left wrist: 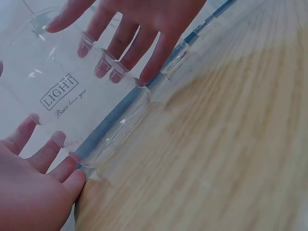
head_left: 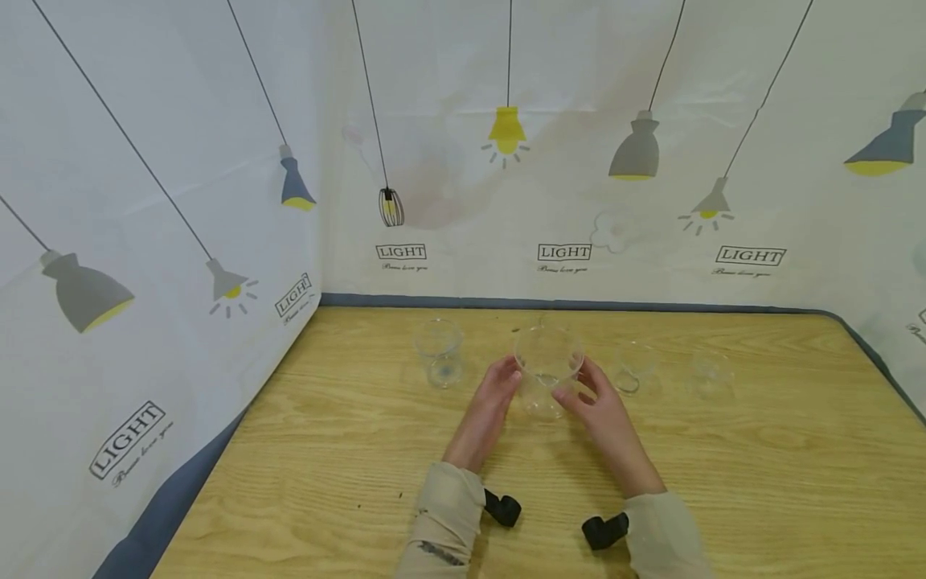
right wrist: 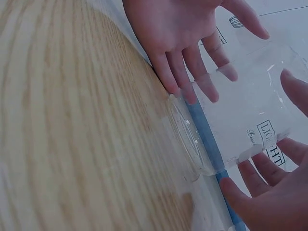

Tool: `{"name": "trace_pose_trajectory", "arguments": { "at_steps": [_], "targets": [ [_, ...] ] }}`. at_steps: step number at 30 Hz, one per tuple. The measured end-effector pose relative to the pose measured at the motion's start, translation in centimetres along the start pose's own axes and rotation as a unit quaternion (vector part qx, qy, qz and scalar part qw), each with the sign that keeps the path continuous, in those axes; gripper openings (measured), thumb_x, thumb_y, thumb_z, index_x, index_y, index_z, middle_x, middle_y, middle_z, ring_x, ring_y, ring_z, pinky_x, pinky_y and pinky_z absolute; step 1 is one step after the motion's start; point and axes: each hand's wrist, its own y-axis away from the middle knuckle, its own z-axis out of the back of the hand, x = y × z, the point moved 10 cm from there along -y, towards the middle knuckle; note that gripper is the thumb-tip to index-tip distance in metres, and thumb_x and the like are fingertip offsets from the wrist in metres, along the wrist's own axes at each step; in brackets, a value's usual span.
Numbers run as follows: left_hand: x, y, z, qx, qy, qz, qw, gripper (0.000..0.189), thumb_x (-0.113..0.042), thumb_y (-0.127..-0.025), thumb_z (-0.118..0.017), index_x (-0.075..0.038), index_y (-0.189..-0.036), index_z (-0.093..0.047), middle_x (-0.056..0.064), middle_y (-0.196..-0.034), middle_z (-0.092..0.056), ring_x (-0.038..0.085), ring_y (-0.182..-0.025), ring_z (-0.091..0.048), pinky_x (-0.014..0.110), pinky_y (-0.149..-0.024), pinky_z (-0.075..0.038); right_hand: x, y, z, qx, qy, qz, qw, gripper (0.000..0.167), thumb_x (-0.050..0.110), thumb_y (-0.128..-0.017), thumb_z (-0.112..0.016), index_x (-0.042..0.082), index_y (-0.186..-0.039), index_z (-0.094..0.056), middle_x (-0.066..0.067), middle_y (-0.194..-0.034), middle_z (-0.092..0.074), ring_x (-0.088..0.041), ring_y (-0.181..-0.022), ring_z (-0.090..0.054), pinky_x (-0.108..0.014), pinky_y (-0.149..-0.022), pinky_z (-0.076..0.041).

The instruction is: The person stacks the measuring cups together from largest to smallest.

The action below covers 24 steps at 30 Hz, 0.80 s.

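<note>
A tall clear glass cup (head_left: 547, 354) stands upright between the two hands, its base close over the wooden table. My left hand (head_left: 497, 384) touches its left side with long, nearly straight fingers. On the opposite side, the fingertips of my right hand (head_left: 595, 402) meet the glass. In the left wrist view, the cup (left wrist: 96, 120) has the left hand (left wrist: 33, 185) low in the picture and the right hand (left wrist: 149, 29) above. The right wrist view shows the left hand's fingers spread along the wall, thumb away from the glass.
Another clear glass (head_left: 438, 342) stands to the left on the wooden table (head_left: 333, 482). To the right are two smaller clear glasses, a nearer one (head_left: 637, 366) and a farther one (head_left: 712, 374). A printed sheet with lamps (head_left: 463, 217) hangs behind the table.
</note>
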Motion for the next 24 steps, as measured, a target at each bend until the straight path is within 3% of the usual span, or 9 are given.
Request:
{"name": "trace_pose_trajectory", "arguments": {
  "at_steps": [17, 24],
  "targets": [
    [0.06, -0.17, -0.15, 0.016, 0.001, -0.038, 0.9991, 0.05, -0.023, -0.086, -0.06, -0.01, -0.128, -0.036, 0.016, -0.137, -0.033, 0.019, -0.125, -0.033, 0.039, -0.102, -0.023, 0.24, 0.12, -0.47, 0.017, -0.025, -0.001, 0.9995, 0.085, 0.044, -0.078, -0.064, 0.017, -0.143, -0.016, -0.002, -0.143, -0.025, -0.021, -0.131, -0.022, -0.046, -0.102, -0.024],
    [-0.11, -0.13, -0.28, 0.024, -0.002, -0.045, 0.9987, 0.06, -0.024, -0.086, -0.06, -0.004, -0.134, -0.031, 0.018, -0.138, -0.032, 0.029, -0.128, -0.026, 0.041, -0.103, -0.021, 0.28, 0.16, -0.64, 0.022, -0.026, 0.001, 0.9994, 0.083, 0.043, -0.078, -0.065, 0.022, -0.143, -0.018, -0.003, -0.143, -0.027, -0.021, -0.13, -0.024, -0.046, -0.101, -0.026]
  ]
}}
